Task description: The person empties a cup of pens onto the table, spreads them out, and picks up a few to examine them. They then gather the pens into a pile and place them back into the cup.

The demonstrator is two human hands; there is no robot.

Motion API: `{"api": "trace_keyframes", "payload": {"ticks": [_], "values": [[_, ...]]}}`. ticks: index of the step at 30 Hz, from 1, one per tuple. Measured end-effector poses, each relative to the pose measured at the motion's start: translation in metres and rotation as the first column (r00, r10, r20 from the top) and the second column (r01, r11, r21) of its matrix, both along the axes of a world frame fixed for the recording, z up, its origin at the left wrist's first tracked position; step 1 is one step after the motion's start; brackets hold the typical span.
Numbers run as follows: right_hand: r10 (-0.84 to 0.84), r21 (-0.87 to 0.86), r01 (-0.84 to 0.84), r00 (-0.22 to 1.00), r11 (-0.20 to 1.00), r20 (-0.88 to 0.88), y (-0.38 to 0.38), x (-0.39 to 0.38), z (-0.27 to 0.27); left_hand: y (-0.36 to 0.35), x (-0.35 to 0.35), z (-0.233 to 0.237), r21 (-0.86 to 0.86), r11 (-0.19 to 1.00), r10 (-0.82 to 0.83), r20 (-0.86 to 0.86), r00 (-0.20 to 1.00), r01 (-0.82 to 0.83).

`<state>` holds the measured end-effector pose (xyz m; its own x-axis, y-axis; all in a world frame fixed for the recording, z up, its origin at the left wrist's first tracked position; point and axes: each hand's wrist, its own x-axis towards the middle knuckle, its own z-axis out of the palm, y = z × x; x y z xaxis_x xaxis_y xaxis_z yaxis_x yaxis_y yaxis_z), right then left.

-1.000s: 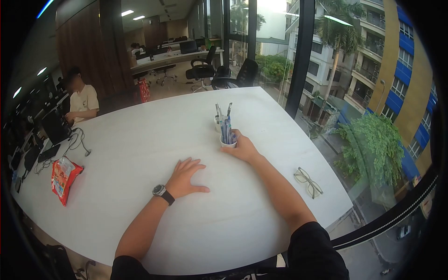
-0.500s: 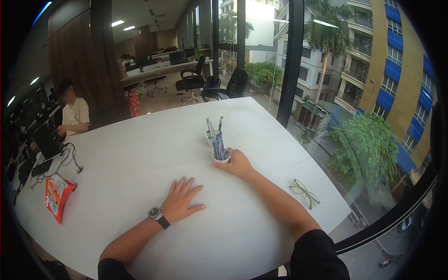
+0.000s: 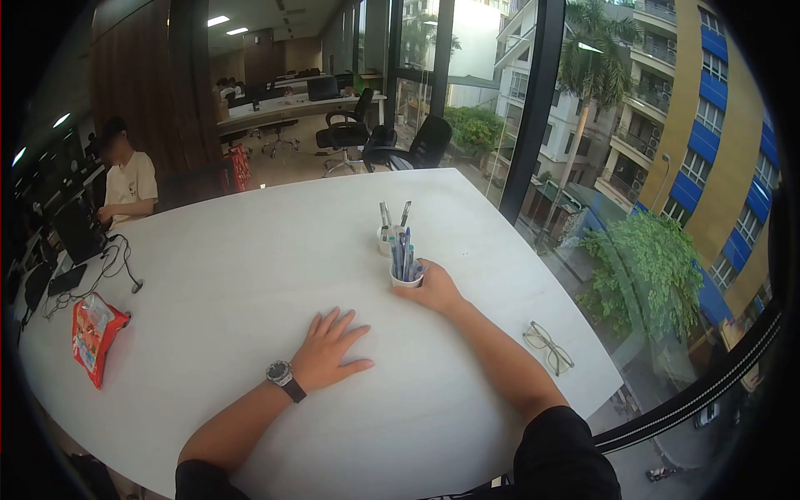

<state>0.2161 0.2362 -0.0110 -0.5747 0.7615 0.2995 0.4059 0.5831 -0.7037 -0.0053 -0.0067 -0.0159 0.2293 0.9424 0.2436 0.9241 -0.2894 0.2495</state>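
Note:
My right hand (image 3: 442,287) is wrapped round the right side of a small white cup (image 3: 407,282) that stands upright on the white table. Several pens (image 3: 403,254), mostly bluish and clear, stick up out of this cup. Just behind it is a second white cup (image 3: 383,245) holding a few slim, light-coloured implements whose kind I cannot make out; the front pens partly hide it. Palm down on the tabletop, my left hand (image 3: 327,354) rests with its fingers spread and nothing in them. A watch (image 3: 282,375) is on the left wrist.
Eyeglasses (image 3: 548,347) lie near the right edge of the table (image 3: 250,267), beside the window. At the left are a red snack bag (image 3: 97,340), loose black cables (image 3: 112,265) and monitors. A person (image 3: 129,183) sits at the far left. Office chairs (image 3: 417,150) stand beyond the table.
The camera view has shifted slightly, so things on the table appear a little displaced. Both hands and the two cups keep their places relative to each other.

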Motion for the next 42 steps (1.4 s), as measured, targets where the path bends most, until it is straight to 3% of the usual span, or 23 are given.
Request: {"api": "trace_keyframes", "payload": {"ticks": [16, 19, 21, 25, 27, 28, 33, 42], "values": [[-0.032, 0.013, 0.031, 0.998, 0.999, 0.046, 0.001, 0.001, -0.001, -0.001, -0.001, 0.002, 0.006, 1.0, -0.006, 0.009, 1.0, 0.006], [0.07, -0.021, -0.071, 0.996, 0.997, -0.059, 0.007, 0.001, -0.007, -0.002, 0.0, 0.003, -0.006, 1.0, -0.006, 0.02, 1.0, 0.006], [0.187, -0.04, -0.222, 0.893, 0.974, -0.41, 0.016, -0.004, -0.018, -0.001, 0.0, 0.003, -0.013, 1.0, 0.004, 0.012, 1.0, -0.004], [0.208, -0.116, -0.262, 0.913, 0.958, -0.35, 0.022, -0.009, -0.02, -0.001, 0.001, 0.003, -0.017, 1.0, 0.009, 0.018, 1.0, -0.009], [0.16, -0.33, -0.272, 0.931, 0.904, -0.327, 0.013, -0.012, -0.012, 0.0, 0.0, 0.001, 0.029, 1.0, 0.004, 0.005, 1.0, -0.004], [0.162, -0.333, -0.273, 0.932, 0.903, -0.325, 0.01, -0.011, -0.009, 0.0, 0.001, 0.0, 0.026, 1.0, 0.007, 0.009, 1.0, -0.007], [0.109, -0.181, -0.142, 0.978, 0.973, -0.179, 0.003, -0.011, 0.0, 0.0, 0.0, 0.0, 0.039, 0.999, 0.002, 0.014, 1.0, -0.003], [0.085, -0.093, -0.104, 0.979, 0.99, -0.187, 0.001, -0.013, -0.006, 0.0, 0.002, 0.006, 0.007, 1.0, -0.007, 0.034, 0.999, 0.007]]}}
